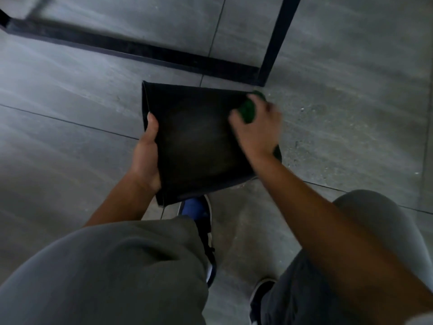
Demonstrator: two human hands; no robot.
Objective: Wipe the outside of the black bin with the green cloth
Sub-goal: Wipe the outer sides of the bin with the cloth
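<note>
The black bin (194, 139) is held off the floor in front of my knees, one flat side facing up at me. My left hand (147, 156) grips its left edge, thumb on the upper face. My right hand (256, 127) presses the bunched green cloth (248, 110) against the bin's upper right corner; only a little of the cloth shows between my fingers, and a dark green end (278, 152) hangs below my wrist. The hand is blurred by motion.
Grey concrete floor with thin joints lies all around. A black metal frame (145, 51) runs across the floor behind the bin, with an upright bar (277, 41) at the right. My blue-and-black shoe (199, 212) is under the bin, another shoe (262, 292) lower right.
</note>
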